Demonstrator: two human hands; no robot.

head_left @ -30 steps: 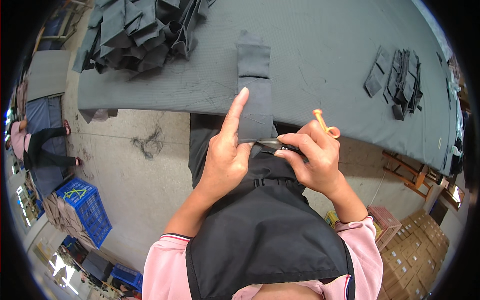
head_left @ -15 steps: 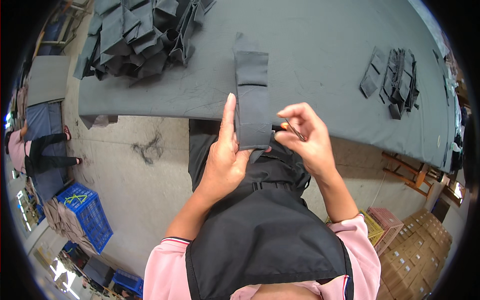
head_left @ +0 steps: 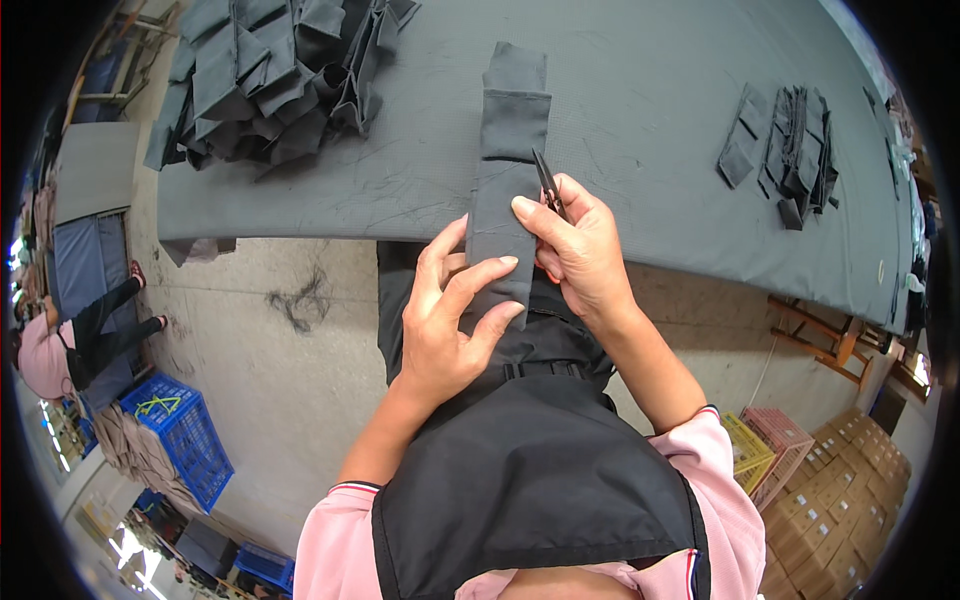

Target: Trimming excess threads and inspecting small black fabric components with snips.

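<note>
A dark grey fabric strip [head_left: 507, 205] with stitched folds stretches from above my waist out over the near table edge. My left hand [head_left: 445, 315] holds its lower part, index finger and thumb at the front, other fingers partly hidden behind. At the strip's right edge, my right hand [head_left: 580, 245] presses its thumb on the cloth. The same hand grips small thread snips [head_left: 549, 185], dark blades pointing up beside the strip; a bit of orange shows under the palm.
A heap of similar grey pieces [head_left: 270, 80] lies at the table's far left. A smaller bundle [head_left: 798, 150] rests on the right of the grey-covered table [head_left: 640, 120]. Blue crate [head_left: 180, 430], yellow crate [head_left: 748, 455] and cartons [head_left: 840, 500] stand around; another person [head_left: 50, 350] is at far left.
My right hand has moved left and up onto the strip, its snips now pointing upward. The left hand's index finger has bent over the cloth, and the strip has shifted slightly away from me.
</note>
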